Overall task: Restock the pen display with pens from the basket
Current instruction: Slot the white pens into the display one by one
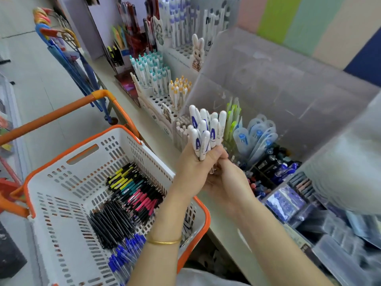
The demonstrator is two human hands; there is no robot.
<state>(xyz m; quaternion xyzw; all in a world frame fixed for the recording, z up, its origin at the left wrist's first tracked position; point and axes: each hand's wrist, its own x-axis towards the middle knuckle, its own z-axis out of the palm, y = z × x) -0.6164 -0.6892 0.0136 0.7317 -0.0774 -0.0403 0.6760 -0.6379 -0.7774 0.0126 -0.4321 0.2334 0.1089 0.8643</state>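
- Head cam: L hand (192, 168) at frame centre, back toward cam, fingers wrapped tight round a bunch of white pens (203, 131) w/ blue marks; the pens stand upright, rounded tops fanning toward 12 o'clock.
- R hand (227, 180) just at 4 o'clock of the L hand, touching it, palm under the bunch's lower ends; a few pen tips poke out between the two hands. R fingers mostly hidden behind the L hand, so can't tell if they grip or only cup.
- Gold bangle (165, 242) on the L wrist.
- Basket (61, 203), white w/ orange rim, at 8 o'clock of the hands, against the surface (218, 219) edge; its orange handle (61, 113) is raised at 10 o'clock.
- Inside the basket: pens w/ yellow, teal & pink clips (136, 193) at the far end, black pens (111, 226) in the middle, blue pens (123, 256) nearest the cam.
- Pen display (156, 100), a white holed rack, on the surface at 11 o'clock of the hands; it carries teal-cap pens (152, 73) at the back, yellow-cap pens (179, 87) to their 4 o'clock, many front holes unfilled.
- Bunch sits just beside the display's near end, not touching it as far as shows.
- Green pens (233, 118) & blue packs (257, 133) at 2 o'clock of the hands, in a clear bin (268, 89).
- Rabbit figure (198, 52) at 12 o'clock, well apart.
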